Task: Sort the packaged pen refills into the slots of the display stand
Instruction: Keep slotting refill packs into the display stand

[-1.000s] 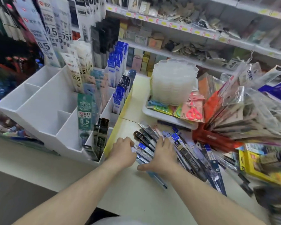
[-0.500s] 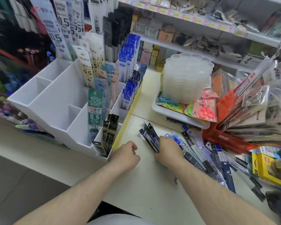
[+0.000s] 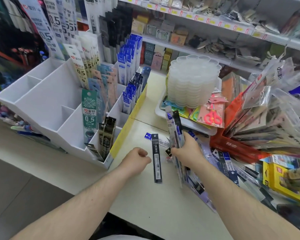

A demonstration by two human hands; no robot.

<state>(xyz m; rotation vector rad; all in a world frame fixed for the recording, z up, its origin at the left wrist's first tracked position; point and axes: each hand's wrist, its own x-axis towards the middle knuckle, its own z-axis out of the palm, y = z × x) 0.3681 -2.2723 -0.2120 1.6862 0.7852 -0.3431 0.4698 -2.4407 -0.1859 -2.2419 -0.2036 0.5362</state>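
Since 0.5 s ago, the right hand [image 3: 185,151] has been rising off the counter with a bundle of refill packs [image 3: 175,129] that was lying flat in the pile; it is now gripping about 3 or 4 of them upright, just right of frame centre, fingers wrapped around the lower half. Lifting them is leaving 1 black refill pack [image 3: 157,158] lying alone on the white counter [image 3: 145,205], between the 2 hands. The left hand [image 3: 137,158] is staying where it was, curled into a loose fist and holding nothing, resting just left of that lone pack. Judging from this, the person is moving from gathering to sorting: the bundle is in hand but no pack is yet heading into a slot.

Only the head view is available. At left of frame the white display stand [image 3: 42,104] is standing in stepped tiers. Its left compartments are showing bare white walls, while the slots toward centre are holding upright packs: a green pack marked 0.5 [image 3: 89,115], black packs [image 3: 106,135] at the front lower corner, blue packs [image 3: 131,94] on the right side, and pale pink and blue ones behind. More loose refill packs [image 3: 222,163] are sprawling across the counter at lower right. At centre right a white tray [image 3: 189,124] is carrying a stack of clear lidded containers [image 3: 192,82] and scissors packs [image 3: 212,116].
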